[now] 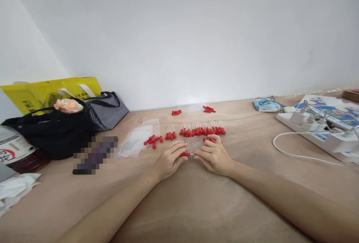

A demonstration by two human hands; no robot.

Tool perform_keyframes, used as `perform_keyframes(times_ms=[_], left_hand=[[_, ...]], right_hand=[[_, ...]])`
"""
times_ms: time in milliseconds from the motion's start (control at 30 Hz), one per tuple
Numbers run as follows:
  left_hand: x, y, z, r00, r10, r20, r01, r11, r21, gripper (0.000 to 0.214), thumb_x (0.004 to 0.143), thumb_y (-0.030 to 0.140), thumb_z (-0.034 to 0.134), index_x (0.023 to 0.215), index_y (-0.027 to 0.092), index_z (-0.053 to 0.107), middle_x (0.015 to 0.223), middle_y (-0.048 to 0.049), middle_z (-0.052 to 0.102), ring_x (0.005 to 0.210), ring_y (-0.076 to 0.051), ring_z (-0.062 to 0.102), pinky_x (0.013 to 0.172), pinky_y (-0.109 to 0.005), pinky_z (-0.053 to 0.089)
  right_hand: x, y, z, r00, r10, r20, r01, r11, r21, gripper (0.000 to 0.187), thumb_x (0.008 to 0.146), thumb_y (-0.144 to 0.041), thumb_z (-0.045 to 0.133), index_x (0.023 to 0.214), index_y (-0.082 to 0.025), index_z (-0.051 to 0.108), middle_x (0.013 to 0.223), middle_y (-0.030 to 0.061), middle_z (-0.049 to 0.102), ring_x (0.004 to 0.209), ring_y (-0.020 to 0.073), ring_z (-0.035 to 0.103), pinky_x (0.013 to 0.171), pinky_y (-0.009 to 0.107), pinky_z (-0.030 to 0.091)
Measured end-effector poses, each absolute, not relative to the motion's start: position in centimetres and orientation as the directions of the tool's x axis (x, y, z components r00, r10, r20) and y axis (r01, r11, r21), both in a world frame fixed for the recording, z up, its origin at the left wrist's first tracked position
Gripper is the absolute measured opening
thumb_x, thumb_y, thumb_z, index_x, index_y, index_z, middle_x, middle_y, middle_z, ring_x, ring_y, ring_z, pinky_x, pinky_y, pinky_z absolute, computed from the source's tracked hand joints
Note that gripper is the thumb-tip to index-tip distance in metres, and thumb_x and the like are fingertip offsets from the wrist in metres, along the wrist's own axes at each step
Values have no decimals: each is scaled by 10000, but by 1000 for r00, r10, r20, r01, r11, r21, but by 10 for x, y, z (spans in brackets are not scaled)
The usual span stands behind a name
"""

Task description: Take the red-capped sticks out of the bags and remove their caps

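Note:
Both hands meet at the middle of the table. Pinched in the fingers of my left hand (169, 159) is a red rubber bulb (185, 154). My right hand (215, 157) grips a thin clear glass tube (192, 154), whose end meets the bulb; how far it sits inside I cannot tell. Beneath and just beyond the fingers lie several bare glass tubes (194, 144). A few red bulbs (206, 139) are partly hidden behind my right hand. Farther back, droppers with red bulbs (199, 131) lie in a row, and a smaller group of droppers (170, 135) is left of them.
Loose red bulbs (153, 141) lie by clear plastic bags (136, 140) on the left. More bulbs (176, 112) and tubes are near the wall. Bags (56, 134), a pixelated dark object (97, 155) and a bottle (19, 153) stand left; a power strip (314, 132) with cables and a mask (266, 105) lie right.

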State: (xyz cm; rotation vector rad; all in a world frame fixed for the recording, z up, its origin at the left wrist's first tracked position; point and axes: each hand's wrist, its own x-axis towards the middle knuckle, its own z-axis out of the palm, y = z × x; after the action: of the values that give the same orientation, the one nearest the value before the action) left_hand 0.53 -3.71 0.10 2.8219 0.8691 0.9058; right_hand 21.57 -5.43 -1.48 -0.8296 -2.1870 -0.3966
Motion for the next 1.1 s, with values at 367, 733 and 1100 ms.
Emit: perform_keyframes(times_ms=[367, 733, 1100], left_hand=[[0, -40, -2, 646, 567, 510, 563, -806, 183, 223, 846, 209, 391, 719, 179, 572, 930, -66, 485, 902, -175, 477, 788, -326, 431], [-14, -41, -2, 405, 825, 395, 764, -542, 349, 73, 818, 235, 383, 834, 175, 422, 791, -34, 463, 767, -179, 474, 701, -354, 437], [11, -21, -8, 474, 803, 361, 754, -582, 304, 147, 772, 175, 409, 907, 138, 453, 829, -69, 501, 829, -198, 475, 753, -355, 423]], right_hand=[[216, -57, -14, -529, 442, 725, 645, 764, 6, 262, 850, -261, 403, 726, -204, 627, 521, -14, 522, 635, 120, 399, 803, 360, 227], [235, -54, -16, -413, 556, 721, 726, 679, -108, 211, 832, -268, 436, 822, -223, 642, 557, -17, 542, 645, 120, 437, 832, 355, 220], [212, -52, -20, -357, 491, 795, 713, 693, -107, 151, 795, -201, 479, 830, -228, 623, 579, -31, 601, 646, 115, 462, 848, 361, 228]])
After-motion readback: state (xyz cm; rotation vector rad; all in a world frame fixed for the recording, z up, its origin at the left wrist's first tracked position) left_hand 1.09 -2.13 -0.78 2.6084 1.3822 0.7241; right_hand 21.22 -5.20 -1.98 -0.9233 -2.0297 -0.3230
